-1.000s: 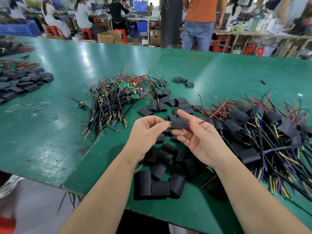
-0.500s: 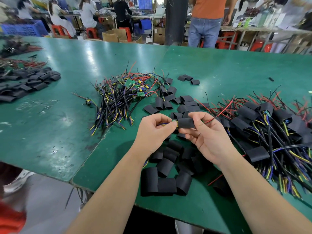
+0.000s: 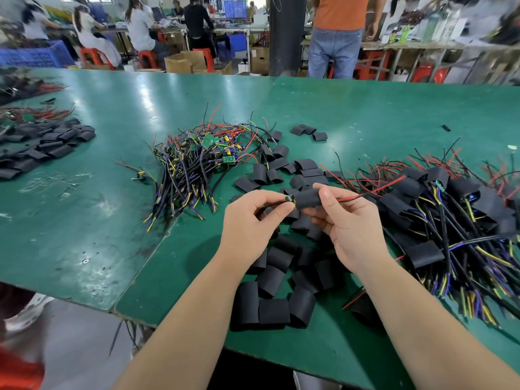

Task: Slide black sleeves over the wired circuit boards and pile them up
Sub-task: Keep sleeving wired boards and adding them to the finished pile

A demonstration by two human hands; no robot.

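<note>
At frame centre the right hand [image 3: 354, 229] pinches a matte black sleeve [image 3: 308, 199] between thumb and curled fingers. The left hand [image 3: 253, 220] pinches the wires [image 3: 274, 204] just beside the circuit board [image 3: 289, 199], whose edge peeks from the sleeve's left mouth. The sleeve looks light, soft and easily flattened, so it is best held by its sides, and the stiff little board is best drawn by the wires close to it.

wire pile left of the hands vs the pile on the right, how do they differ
The left pile shows bare green boards; the right pile shows black sleeves instead. The left pile is compact; the right pile spreads wider, to the picture's edge. Both hold black, yellow, purple and red wires.
</note>
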